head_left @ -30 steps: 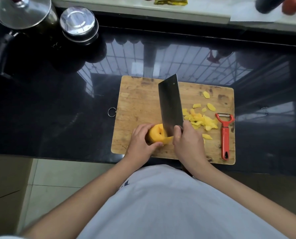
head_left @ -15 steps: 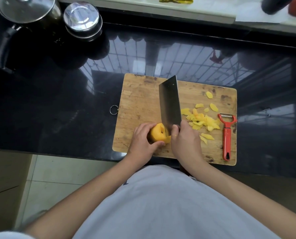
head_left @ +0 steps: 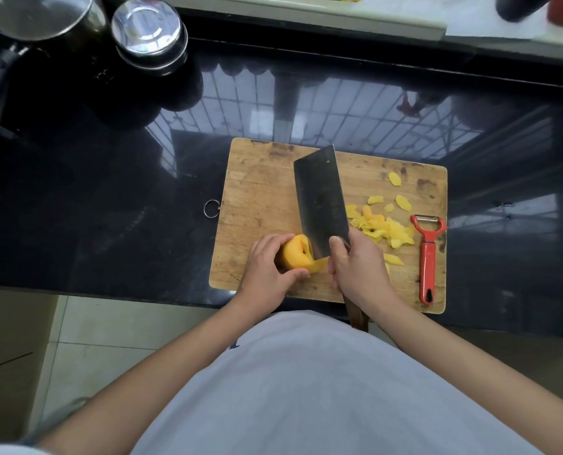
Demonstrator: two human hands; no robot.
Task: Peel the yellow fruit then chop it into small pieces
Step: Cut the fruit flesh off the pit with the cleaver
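Observation:
A peeled yellow-orange fruit (head_left: pixel 294 254) lies near the front edge of a wooden cutting board (head_left: pixel 260 198). My left hand (head_left: pixel 268 269) grips it from the left, thumb under its front. My right hand (head_left: pixel 359 267) holds the handle of a broad cleaver (head_left: pixel 321 200), whose blade stands against the fruit's right side, a thin slice hanging at its lower edge. Several cut yellow pieces (head_left: pixel 383 226) lie to the right of the blade.
A red peeler (head_left: pixel 427 257) lies along the board's right edge. The board sits on a glossy black counter (head_left: pixel 109 205). A lidded pot (head_left: pixel 33 14) and a steel container (head_left: pixel 150 31) stand at the back left. The counter's front edge runs just below the board.
The cleaver has tilted a little, its flat side turned more toward the camera. Both hands and the fruit stay in the same place on the board.

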